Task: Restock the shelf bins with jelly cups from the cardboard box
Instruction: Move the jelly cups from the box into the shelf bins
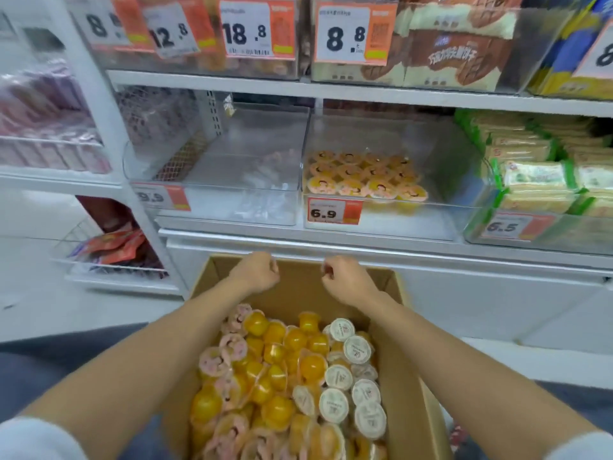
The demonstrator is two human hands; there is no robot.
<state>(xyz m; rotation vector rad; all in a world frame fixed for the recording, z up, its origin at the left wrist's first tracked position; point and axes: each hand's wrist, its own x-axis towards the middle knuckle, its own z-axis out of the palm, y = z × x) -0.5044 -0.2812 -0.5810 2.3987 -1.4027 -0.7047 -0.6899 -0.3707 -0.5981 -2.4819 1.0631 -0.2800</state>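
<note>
White shelving fronts an open cardboard box (pixel 388 313) of jelly cups (pixel 282 376).

Both hands hover above the box's far edge, below the shelf lip: left hand (pixel 257 272) and right hand (pixel 345 277) curled into loose fists, whether pinching anything I cannot tell. Straight ahead, one clear bin (pixel 381 224) holds a partial layer of cups at front-left; the clear bin beside it (pixel 215 207) looks nearly bare.

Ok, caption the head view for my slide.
Both hands hover over the box of jelly cups, below a part-filled bin.
</note>
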